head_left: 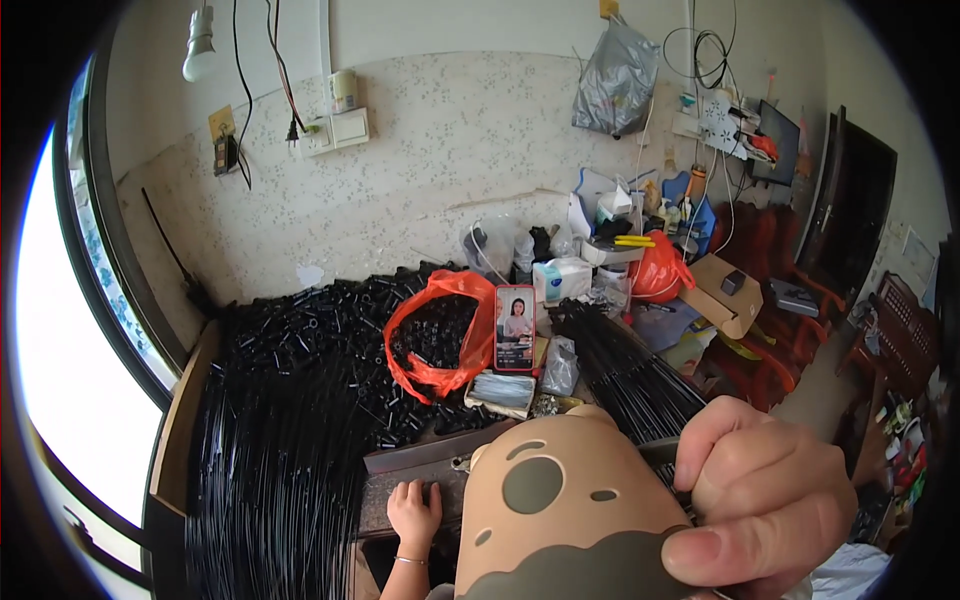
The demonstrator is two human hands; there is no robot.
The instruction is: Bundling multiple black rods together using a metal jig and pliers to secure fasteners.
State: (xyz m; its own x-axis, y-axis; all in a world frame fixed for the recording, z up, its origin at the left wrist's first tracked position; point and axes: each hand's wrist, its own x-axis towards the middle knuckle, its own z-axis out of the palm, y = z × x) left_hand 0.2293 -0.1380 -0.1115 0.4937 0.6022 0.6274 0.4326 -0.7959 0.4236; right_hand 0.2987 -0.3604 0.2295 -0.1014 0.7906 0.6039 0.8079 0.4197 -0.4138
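A large tan thing with a bear-like face and a dark grey lower part (560, 500) fills the lower middle, close to me; its kind I cannot make out. At its right edge is my right hand (770, 500), fingers curled and thumb lying over that edge. Whatever the curled fingers grip is hidden. My left hand (413, 515), with a thin bracelet at the wrist, rests with fingers stretched out on the worktop (385, 495), left of the tan thing. Beyond that hand lies a long dark bar (430, 447).
Long thin black rods (270, 480) and short black tubes (290, 335) cover the left side. Further black rods (630, 370) lie right of a standing phone (516, 330). An orange-red plastic bag (400, 370) holds black parts. A carton (722, 300) and wooden chairs (770, 365) stand right.
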